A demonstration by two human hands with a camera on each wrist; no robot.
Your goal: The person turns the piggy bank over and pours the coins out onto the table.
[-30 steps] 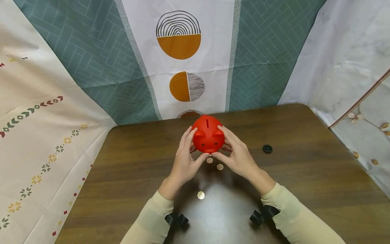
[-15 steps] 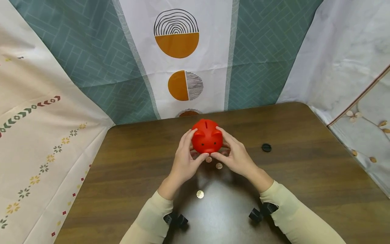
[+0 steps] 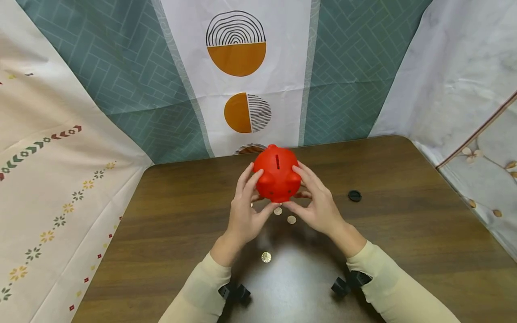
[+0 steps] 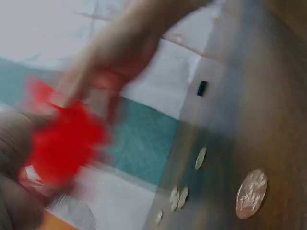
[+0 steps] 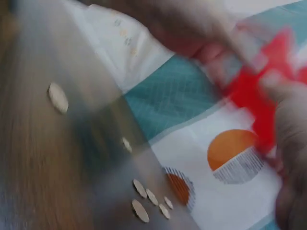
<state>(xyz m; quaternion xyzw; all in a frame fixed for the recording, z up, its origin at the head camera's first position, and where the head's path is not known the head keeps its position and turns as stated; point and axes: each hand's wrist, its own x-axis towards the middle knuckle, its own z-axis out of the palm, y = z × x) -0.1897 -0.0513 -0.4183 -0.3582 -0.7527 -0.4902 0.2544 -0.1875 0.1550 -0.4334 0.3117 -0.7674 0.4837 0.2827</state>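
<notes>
Head view shows a round red plastic piggy bank (image 3: 277, 174) held between both hands above the dark brown wooden tabletop (image 3: 404, 242), its coin slot facing up and its snout tipped toward the person. The left hand (image 3: 245, 211) grips the bank's left flank, fingers curled up its side and thumb under the snout. The right hand (image 3: 317, 202) grips the right flank in the same way, so the bank sits clear of the wood.

Directly below the bank, at 6 o'clock from it, two small coppery coins (image 3: 284, 215) lie close together on the tabletop, and a pale gold coin (image 3: 265, 257) lies farther out along the same line, between the cream sleeves. A small round black plug (image 3: 354, 196) rests at 3 o'clock from the bank, well apart from the right hand. Both wrist views are blurred; they show red smears of the bank and several coins.
</notes>
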